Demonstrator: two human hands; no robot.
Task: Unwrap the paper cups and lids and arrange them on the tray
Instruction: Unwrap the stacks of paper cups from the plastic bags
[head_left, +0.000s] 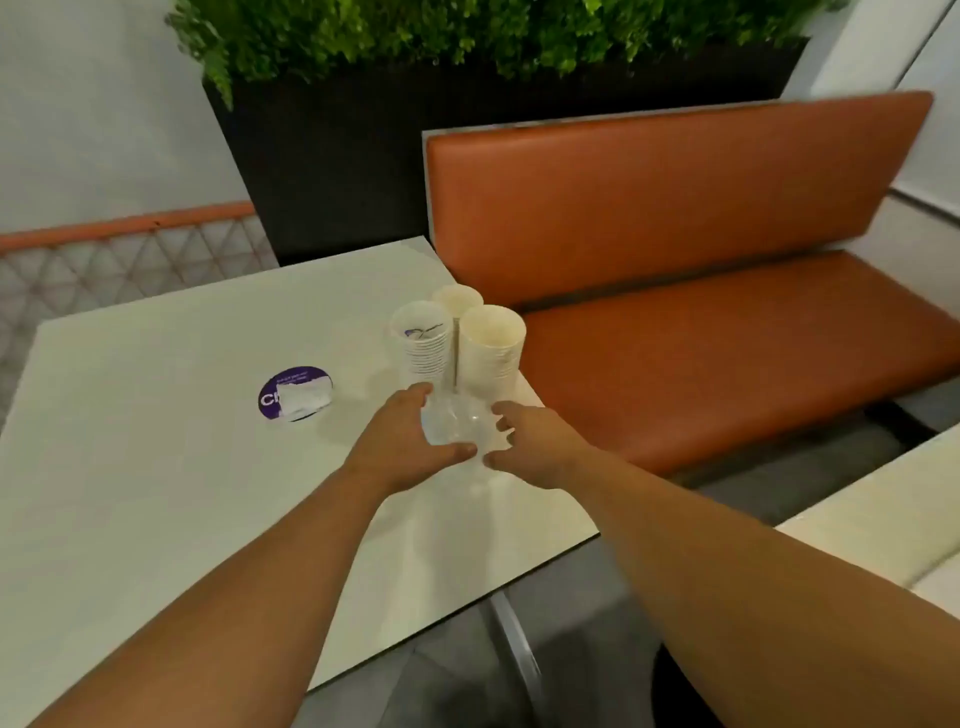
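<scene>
On the white table, 3 stacks of paper cups stand close together near the far right edge: a left stack with a dark scribble showing inside its top cup, a right stack, and a third stack just behind and between them. All 3 stand upright, mouths up.

Just in front of the stacks, both hands meet around a clear plastic wrap, which looks crumpled and partly blurred. The left hand curls its fingers over the wrap's left side, its thumb lying along the near edge. The right hand takes the wrap from the right, fingers bent onto it and thumb pointing toward the left thumb. Each grip is half closed, holding the wrap and nothing else.

To the left, well apart from the cups, a round purple sticker lies on the table with a white paper scrap on it. An orange bench seat runs beside the table, with a dark planter of green plants behind.
</scene>
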